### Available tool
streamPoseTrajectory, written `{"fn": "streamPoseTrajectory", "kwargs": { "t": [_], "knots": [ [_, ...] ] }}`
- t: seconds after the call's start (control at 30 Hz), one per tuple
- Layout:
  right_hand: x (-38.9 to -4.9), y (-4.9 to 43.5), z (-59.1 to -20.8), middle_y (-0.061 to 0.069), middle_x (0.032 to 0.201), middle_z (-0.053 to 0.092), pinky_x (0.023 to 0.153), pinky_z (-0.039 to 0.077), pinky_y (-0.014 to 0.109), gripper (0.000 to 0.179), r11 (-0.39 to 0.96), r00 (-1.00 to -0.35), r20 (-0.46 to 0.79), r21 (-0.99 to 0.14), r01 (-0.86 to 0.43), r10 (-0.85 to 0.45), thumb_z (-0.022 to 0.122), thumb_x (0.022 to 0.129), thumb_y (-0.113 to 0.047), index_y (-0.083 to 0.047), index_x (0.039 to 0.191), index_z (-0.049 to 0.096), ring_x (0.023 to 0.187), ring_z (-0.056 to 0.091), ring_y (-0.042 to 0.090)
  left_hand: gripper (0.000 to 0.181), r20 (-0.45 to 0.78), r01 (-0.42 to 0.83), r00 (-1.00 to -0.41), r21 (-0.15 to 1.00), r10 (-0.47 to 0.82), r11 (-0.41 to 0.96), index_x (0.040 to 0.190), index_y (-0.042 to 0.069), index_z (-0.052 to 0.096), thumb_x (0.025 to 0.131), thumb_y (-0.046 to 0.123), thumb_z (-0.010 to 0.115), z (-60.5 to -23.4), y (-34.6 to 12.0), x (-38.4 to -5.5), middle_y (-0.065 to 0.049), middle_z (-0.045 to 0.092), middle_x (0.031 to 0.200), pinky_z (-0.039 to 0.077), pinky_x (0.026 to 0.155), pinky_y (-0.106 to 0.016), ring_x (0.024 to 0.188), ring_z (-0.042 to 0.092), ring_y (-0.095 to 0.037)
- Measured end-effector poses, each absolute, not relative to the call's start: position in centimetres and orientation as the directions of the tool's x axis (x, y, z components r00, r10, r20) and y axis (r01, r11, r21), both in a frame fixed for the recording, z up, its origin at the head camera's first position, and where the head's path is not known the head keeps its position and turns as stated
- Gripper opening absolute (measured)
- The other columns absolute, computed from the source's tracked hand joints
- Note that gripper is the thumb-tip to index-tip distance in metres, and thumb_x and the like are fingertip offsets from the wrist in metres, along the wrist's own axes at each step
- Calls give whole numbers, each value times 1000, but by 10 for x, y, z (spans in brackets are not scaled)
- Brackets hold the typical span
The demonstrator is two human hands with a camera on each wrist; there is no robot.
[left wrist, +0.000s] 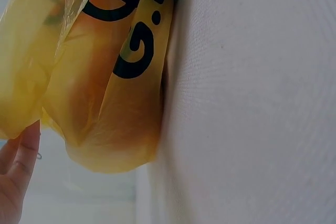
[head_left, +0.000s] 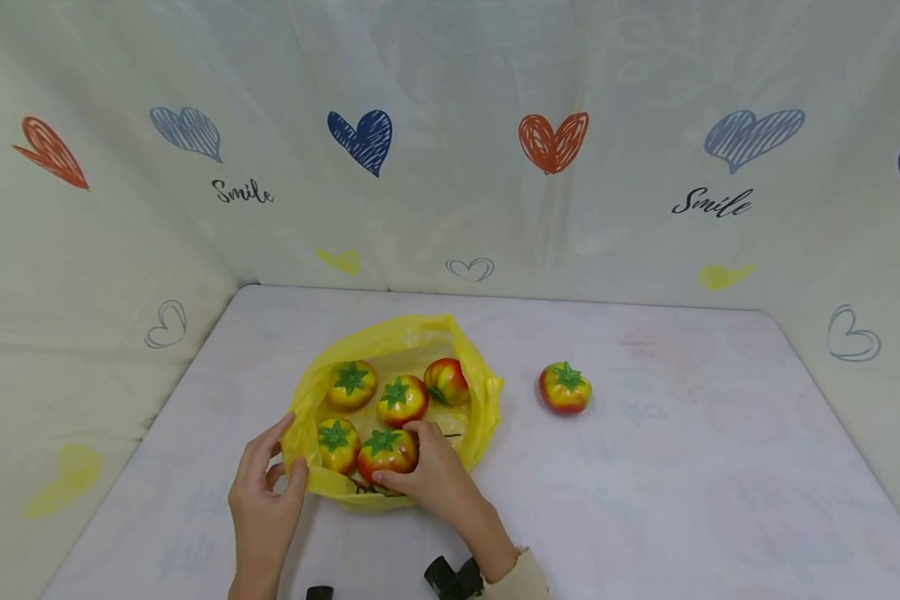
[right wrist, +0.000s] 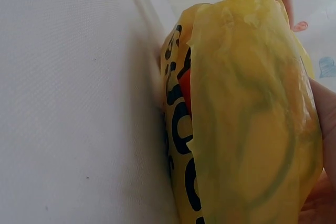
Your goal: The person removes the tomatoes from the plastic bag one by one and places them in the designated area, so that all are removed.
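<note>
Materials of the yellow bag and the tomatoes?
Yellow bag: thin, slightly shiny plastic film, by its creases and the contents showing through. Tomatoes: probably glossy moulded plastic, judging by highlights and painted-looking red-yellow blending; lacquered foam remains possible.

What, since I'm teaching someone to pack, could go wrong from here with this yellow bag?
The thin yellow bag might tear or sag where the left hand holds its left rim. The front tomato, gripped by the right hand, could slip and knock its close neighbour. The lone tomato on the table, right of the bag, might roll if bumped.
</note>
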State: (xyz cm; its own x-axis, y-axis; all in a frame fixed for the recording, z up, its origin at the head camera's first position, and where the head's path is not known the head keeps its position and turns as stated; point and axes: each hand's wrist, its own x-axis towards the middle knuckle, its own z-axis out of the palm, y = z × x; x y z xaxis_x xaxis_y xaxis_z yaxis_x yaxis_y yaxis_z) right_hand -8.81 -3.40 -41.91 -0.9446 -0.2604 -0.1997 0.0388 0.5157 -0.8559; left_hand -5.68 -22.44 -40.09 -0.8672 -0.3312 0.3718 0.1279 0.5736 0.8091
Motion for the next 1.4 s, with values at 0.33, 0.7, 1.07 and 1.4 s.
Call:
{"fn": "streamPoseTrajectory", "kwargs": {
  "t": [0.33,0.7,1.07,1.4],
  "knots": [
    [-87,-30,-415,9,128,45,96,45,44,70,465,-948,-187,-884,48,-258,73,76,-43,-7,129,42,113,48,23,54,374,130,-865,810,-333,571,125,12,60,77,-13,61,-401,-226,-57,11,53,113,40,69,1,92,48,2],
    [-84,-18,-406,5,130,42,95,46,41,71,404,-962,-44,-912,-72,-269,72,77,-42,-12,132,37,115,46,21,54,375,138,-865,816,-333,561,125,13,60,77,-13,60,-401,-226,-57,13,52,113,41,70,0,93,49,1],
    [-86,2,-395,9,126,47,95,47,40,64,282,-954,245,-916,-287,-174,77,75,-19,-6,126,42,110,52,22,55,376,133,-864,812,-335,569,125,14,60,77,-14,60,-402,-225,-56,8,55,113,41,70,0,92,49,1],
    [-87,4,-397,10,124,46,95,46,41,58,310,-957,162,-921,-234,-241,75,78,-17,-6,126,45,109,51,27,55,378,138,-865,811,-330,568,126,13,59,78,-14,59,-401,-225,-56,2,56,114,41,70,0,93,49,1]
  ]
}}
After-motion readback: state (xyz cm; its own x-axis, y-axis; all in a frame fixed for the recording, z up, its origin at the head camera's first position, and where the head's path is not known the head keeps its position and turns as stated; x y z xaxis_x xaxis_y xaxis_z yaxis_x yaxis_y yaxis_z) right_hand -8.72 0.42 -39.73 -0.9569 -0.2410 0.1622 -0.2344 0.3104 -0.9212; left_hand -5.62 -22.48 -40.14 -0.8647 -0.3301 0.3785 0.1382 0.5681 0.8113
